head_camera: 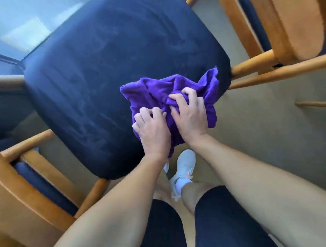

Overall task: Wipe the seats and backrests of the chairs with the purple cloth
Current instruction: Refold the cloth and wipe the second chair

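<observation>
The purple cloth lies all bunched up on the near right corner of a dark blue seat. Part of the cloth hangs down over the edge of the seat. Both hands are on the cloth, side by side and very close together. The left hand has its fingers curled into the cloth. The right hand grabs a fold of the cloth with bent fingers too. The seat has pale streaks on it. A wooden leg shows under its near edge. Another wooden chair stands at the top right, and one more chair is at the left, near the person. A glass counter shows at the top left, behind the seat. Down between the arms is a white shoe on the tan floor.
</observation>
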### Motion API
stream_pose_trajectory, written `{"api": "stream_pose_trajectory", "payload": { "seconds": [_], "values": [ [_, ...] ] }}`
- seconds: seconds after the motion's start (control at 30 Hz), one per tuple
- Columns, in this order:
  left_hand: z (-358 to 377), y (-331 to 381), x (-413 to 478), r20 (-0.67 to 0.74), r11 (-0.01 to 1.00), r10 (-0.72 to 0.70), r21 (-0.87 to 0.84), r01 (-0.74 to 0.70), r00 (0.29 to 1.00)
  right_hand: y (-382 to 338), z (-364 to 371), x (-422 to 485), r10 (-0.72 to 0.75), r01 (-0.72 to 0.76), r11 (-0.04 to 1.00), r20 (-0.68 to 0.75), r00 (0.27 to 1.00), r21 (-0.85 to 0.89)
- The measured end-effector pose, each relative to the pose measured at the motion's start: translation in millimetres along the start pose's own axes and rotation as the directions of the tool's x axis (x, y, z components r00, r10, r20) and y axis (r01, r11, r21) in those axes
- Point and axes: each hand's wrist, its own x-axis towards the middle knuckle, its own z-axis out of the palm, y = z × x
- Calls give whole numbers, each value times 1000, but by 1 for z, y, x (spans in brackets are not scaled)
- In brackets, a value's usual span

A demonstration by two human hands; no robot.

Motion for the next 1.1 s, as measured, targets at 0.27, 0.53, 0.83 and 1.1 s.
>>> {"api": "stream_pose_trajectory", "payload": {
  "seconds": [0.27, 0.53, 0.83, 1.1],
  "values": [
    [-76, 48, 22, 8, 846, -61, -531, 56, 998, -17, -86, 12, 81, -32, 895, -92, 993, 444],
    [-164, 127, 11, -305, 827, 39, -524, -202, 952, 1, -218, 19, -4, 181, 839, -327, 945, 512],
    [-180, 213, 26, -150, 787, -11, -611, -84, 989, 66, -284, 58, -113, 147, 948, -132, 985, 284],
    [-167, 220, 30, 161, 644, -153, -732, 222, 975, 79, -268, 49, -38, 74, 953, -127, 991, 293]
  ]
}}
